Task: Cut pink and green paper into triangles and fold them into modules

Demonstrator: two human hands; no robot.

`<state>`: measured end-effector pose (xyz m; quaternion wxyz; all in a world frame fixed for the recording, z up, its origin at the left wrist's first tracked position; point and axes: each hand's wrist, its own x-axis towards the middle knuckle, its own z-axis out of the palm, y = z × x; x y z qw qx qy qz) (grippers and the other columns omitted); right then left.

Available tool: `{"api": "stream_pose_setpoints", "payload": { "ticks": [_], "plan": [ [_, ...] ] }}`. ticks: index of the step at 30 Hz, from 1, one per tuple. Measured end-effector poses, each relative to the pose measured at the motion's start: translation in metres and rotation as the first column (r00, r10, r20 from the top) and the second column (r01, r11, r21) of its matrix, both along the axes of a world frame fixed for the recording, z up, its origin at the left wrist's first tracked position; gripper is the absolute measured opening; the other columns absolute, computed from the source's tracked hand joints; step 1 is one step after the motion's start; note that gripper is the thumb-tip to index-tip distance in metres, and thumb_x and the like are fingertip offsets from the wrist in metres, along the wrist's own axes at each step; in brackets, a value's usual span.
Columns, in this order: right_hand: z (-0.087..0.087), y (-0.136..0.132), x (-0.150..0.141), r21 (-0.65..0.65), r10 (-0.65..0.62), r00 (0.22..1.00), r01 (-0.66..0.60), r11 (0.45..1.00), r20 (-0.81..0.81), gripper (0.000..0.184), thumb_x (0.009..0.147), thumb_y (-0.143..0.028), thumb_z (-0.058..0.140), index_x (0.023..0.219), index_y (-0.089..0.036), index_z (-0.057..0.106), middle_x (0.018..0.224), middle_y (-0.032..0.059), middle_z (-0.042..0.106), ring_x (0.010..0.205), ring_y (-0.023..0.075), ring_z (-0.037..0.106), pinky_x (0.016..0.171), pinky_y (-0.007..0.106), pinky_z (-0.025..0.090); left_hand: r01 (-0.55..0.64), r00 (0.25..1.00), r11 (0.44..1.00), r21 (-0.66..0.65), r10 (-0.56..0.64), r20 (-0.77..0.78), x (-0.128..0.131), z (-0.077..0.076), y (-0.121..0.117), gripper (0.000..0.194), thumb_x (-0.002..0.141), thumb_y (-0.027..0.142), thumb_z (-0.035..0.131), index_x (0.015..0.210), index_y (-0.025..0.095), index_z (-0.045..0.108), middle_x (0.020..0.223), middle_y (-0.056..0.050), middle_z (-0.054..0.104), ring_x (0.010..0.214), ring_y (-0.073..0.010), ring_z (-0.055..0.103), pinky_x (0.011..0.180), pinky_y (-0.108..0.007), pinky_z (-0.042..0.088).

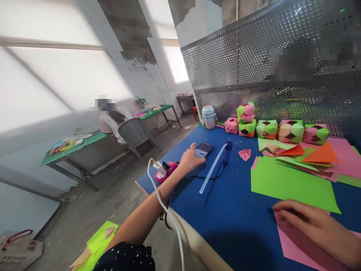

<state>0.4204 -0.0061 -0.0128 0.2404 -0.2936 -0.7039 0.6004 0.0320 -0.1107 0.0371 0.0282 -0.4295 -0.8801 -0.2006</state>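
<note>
My left hand (191,158) reaches over the blue table, its thumb and a finger spread apart at the near left edge of a phone (204,149) with a lit screen. Nothing is gripped in that hand. At the lower right, my right hand (313,224) has curled fingers closed at the top left corner of a pink paper sheet (293,246). Beyond it lies a bright green sheet (290,184). A hot glue gun (227,152) with a long translucent glue stick (213,169) rests right of the phone. Near it sits a small folded pink paper piece (244,154).
Several folded paper balls (290,131) line the perforated metal panel (214,64), beside a lidded flask (208,117). A pink power strip (166,171) with a white cable (172,216) lies at the left edge. Another person (113,116) sits at a green table (93,145).
</note>
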Motion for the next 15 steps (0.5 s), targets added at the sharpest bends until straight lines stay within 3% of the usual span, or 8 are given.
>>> {"api": "stream_pose_setpoints", "payload": {
  "ticks": [2,3,4,7,9,11,15],
  "plan": [
    [0.016,-0.01,-0.051,-0.277,0.184,0.982,-0.185,0.943,-0.033,0.011,0.074,-0.026,0.075,0.084,-0.022,0.074,0.089,0.012,0.071,0.074,0.0218,0.067,0.064,0.033,0.054,-0.011,1.0,1.0,-0.021,0.011,0.002,0.012,0.002,-0.007,0.09,0.07,0.045,0.067,0.144,0.01,0.031,0.125,-0.024,0.06,0.114,-0.0398,0.057,0.09,-0.043,0.043],
    [0.02,-0.014,-0.079,-0.454,0.175,0.98,-0.198,0.869,-0.093,0.011,0.073,-0.021,0.075,0.083,-0.018,0.072,0.087,0.0113,0.07,0.071,0.021,0.067,0.062,0.033,0.055,-0.014,1.0,0.999,-0.031,0.014,0.001,0.018,0.002,-0.01,0.089,0.071,0.046,0.066,0.144,0.01,0.03,0.124,-0.024,0.06,0.113,-0.0403,0.058,0.089,-0.043,0.043],
    [0.023,-0.018,-0.106,-0.509,0.165,0.979,-0.205,0.836,-0.123,0.01,0.075,-0.018,0.072,0.085,-0.016,0.069,0.086,0.0101,0.07,0.07,0.0196,0.067,0.064,0.033,0.055,-0.016,1.0,0.999,-0.04,0.015,-0.002,0.023,0.003,-0.013,0.089,0.072,0.047,0.064,0.144,0.01,0.03,0.123,-0.025,0.06,0.112,-0.0406,0.058,0.089,-0.044,0.043],
    [0.023,-0.023,-0.178,-0.614,0.152,0.974,-0.226,0.756,-0.17,0.009,0.084,-0.014,0.064,0.093,-0.011,0.065,0.089,0.0109,0.068,0.076,0.0178,0.068,0.075,0.034,0.055,-0.013,1.0,0.998,-0.065,0.012,-0.013,0.036,0.005,-0.021,0.087,0.075,0.051,0.062,0.144,0.009,0.029,0.117,-0.025,0.063,0.108,-0.0406,0.061,0.086,-0.044,0.044],
    [0.02,-0.025,-0.214,-0.675,0.125,0.974,-0.222,0.703,-0.19,0.02,0.092,-0.025,0.059,0.106,-0.011,0.061,0.103,0.0102,0.065,0.087,0.0186,0.066,0.078,0.036,0.055,-0.009,1.0,0.997,-0.078,0.007,-0.02,0.043,0.005,-0.027,0.088,0.075,0.052,0.062,0.145,0.01,0.028,0.114,-0.025,0.064,0.106,-0.04,0.062,0.085,-0.043,0.045],
    [0.015,-0.026,-0.239,-0.717,0.098,0.972,-0.223,0.66,-0.213,0.032,0.093,-0.034,0.058,0.12,-0.016,0.056,0.118,0.0086,0.06,0.098,0.0211,0.062,0.082,0.041,0.054,-0.001,1.0,0.996,-0.089,-0.001,-0.024,0.05,0.004,-0.033,0.089,0.076,0.052,0.062,0.146,0.011,0.026,0.113,-0.024,0.064,0.105,-0.0395,0.062,0.084,-0.042,0.046],
    [0.005,-0.033,-0.259,-0.767,0.019,0.97,-0.203,0.609,-0.241,0.034,0.093,-0.034,0.058,0.122,-0.017,0.055,0.122,0.009,0.058,0.102,0.0224,0.061,0.085,0.043,0.053,0.015,0.998,0.993,-0.116,-0.022,-0.063,0.066,-0.004,-0.048,0.091,0.078,0.056,0.061,0.148,0.011,0.023,0.112,-0.023,0.062,0.104,-0.0392,0.062,0.084,-0.042,0.046]
  ]
}}
